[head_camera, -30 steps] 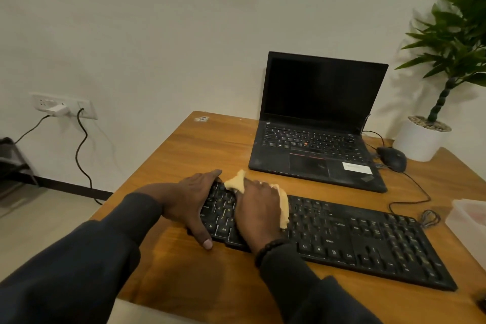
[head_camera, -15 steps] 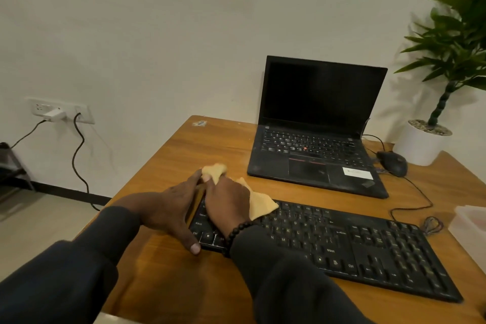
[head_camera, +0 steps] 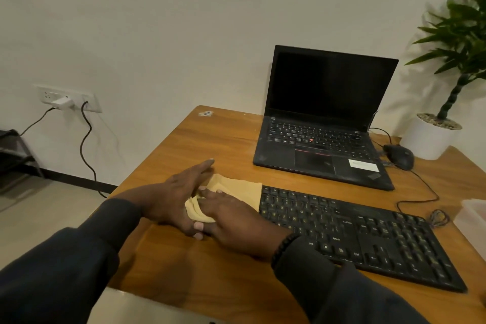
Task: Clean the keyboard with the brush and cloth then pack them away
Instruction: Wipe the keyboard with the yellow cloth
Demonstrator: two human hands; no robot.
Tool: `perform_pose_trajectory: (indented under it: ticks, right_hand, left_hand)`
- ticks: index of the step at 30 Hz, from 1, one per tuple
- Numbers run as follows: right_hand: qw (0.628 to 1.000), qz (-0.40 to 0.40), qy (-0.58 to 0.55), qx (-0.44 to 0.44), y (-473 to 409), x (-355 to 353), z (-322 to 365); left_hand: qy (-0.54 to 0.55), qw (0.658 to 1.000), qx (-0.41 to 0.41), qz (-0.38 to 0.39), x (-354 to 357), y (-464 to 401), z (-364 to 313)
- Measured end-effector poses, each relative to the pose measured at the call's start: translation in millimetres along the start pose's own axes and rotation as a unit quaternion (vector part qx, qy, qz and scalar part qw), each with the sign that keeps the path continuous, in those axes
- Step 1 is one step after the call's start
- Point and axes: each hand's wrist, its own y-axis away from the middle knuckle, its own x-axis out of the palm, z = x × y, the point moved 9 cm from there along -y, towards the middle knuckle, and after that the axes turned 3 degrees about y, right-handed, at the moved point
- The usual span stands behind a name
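Left hand (head_camera: 175, 198) lies flat, fingers straight, braced against the keyboard's left end. Right hand (head_camera: 231, 214) just beside it, fingers extended, pressing the yellow cloth (head_camera: 238, 189) onto the keyboard (head_camera: 368, 239); cloth and hands hide the leftmost keys. Readable keycaps right of the hands: "Alt", "Ctrl". Beyond them, laptop (head_camera: 326, 123) with dark screen; white palm-rest sticker illegible. Brush not visible.
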Motion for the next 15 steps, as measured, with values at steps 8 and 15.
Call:
perform_pose_trajectory:
  ticks: [8,15]
  right_hand:
    - [0.999,0.010,0.012,-0.051,35.1,-20.5,11.9]
    - [0.987,-0.007,0.142,-0.067,61.1,-17.2,-9.1]
  left_hand:
    - [-0.041,0.999,0.028,-0.013,-1.1,0.6,-4.6]
    - [-0.067,0.997,0.020,0.045,0.0,-10.1,-27.4]
